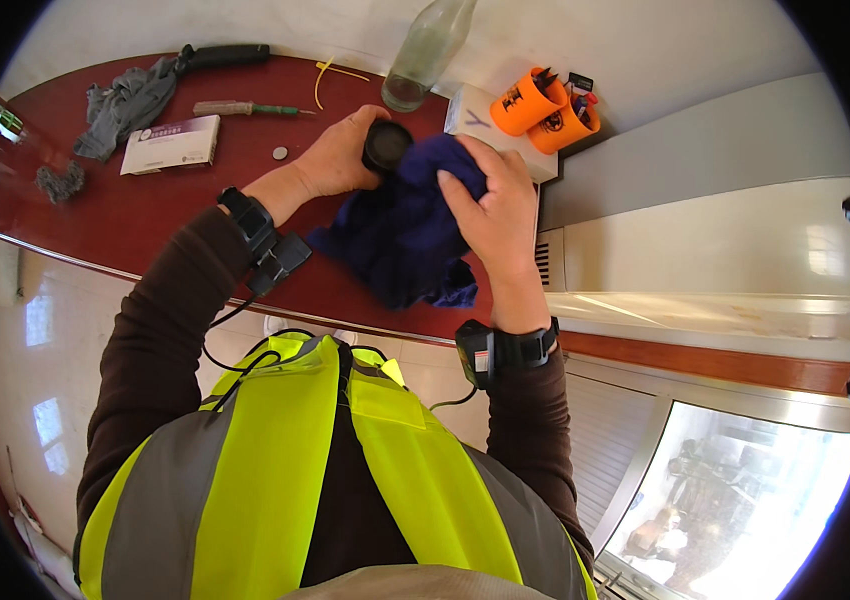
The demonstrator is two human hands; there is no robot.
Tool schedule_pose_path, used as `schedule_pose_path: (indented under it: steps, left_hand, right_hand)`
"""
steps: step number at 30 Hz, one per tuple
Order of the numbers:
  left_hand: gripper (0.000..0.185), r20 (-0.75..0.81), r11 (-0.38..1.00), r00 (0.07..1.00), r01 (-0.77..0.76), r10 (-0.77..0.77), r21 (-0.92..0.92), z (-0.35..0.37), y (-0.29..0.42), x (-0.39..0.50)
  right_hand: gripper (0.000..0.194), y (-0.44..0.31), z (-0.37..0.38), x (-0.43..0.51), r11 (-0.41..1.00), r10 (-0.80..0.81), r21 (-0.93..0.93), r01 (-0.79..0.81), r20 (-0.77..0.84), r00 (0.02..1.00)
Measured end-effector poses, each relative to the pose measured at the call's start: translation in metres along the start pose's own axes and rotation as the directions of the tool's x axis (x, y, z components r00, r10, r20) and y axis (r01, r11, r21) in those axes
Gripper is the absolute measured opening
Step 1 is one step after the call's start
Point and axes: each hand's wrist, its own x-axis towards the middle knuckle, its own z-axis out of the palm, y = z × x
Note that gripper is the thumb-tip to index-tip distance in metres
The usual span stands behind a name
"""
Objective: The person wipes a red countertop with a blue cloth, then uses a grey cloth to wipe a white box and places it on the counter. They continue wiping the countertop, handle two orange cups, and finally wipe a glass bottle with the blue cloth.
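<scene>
My left hand (342, 154) is closed around a small round black object (387, 145), like a cap or a cup, its dark round face turned up. Close to its right side, my right hand (496, 199) grips a bunched dark blue cloth (402, 240) between thumb and fingers. The cloth touches or nearly touches the black object, and its loose part hangs over the dark red table (170, 202). Left of my left hand lies a small round grey disc (280, 153). A screwdriver (245, 109) with a clear handle and green shaft lies farther back.
A glass bottle (421, 60) stands by the wall. Orange cups (526, 101) with pens rest on a white box (470, 112). Toward the left are a flat printed carton (174, 145), a grey cloth (125, 105), a black-handled tool (222, 56), steel wool (60, 182) and a yellow cable tie (324, 79).
</scene>
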Motion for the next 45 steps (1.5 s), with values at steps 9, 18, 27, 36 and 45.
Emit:
schedule_pose_path:
  steps: [9, 18, 27, 36, 45]
  left_hand:
    - [0.073, -0.021, 0.990, 0.998, -0.054, 0.051, -0.130, 0.026, -0.007, -0.012]
    - [0.061, -0.039, 0.987, 0.999, 0.005, -0.011, -0.162, 0.030, 0.006, -0.021]
    - [0.066, -0.080, 0.993, 0.991, -0.113, 0.110, -0.022, 0.031, 0.005, -0.026]
    - [0.066, -0.062, 0.986, 0.984, -0.169, 0.169, 0.003, 0.028, 0.004, -0.023]
    - [0.054, -0.035, 0.997, 0.999, -0.011, 0.008, -0.078, 0.027, 0.009, -0.021]
  right_hand:
    - [0.052, 0.009, 0.048, 0.018, 0.994, 0.039, 0.089, -0.059, 0.213, 0.976]
    - [0.049, 0.011, 0.056, 0.017, 0.998, 0.051, -0.034, -0.045, 0.191, 0.980]
    - [0.048, 0.011, 0.062, 0.011, 0.978, 0.192, -0.094, -0.187, 0.054, 0.980]
    - [0.047, 0.020, 0.066, 0.008, 0.989, 0.147, 0.008, -0.147, 0.022, 0.989]
    - [0.049, 0.016, 0.065, 0.006, 0.997, 0.068, 0.035, -0.072, 0.110, 0.992]
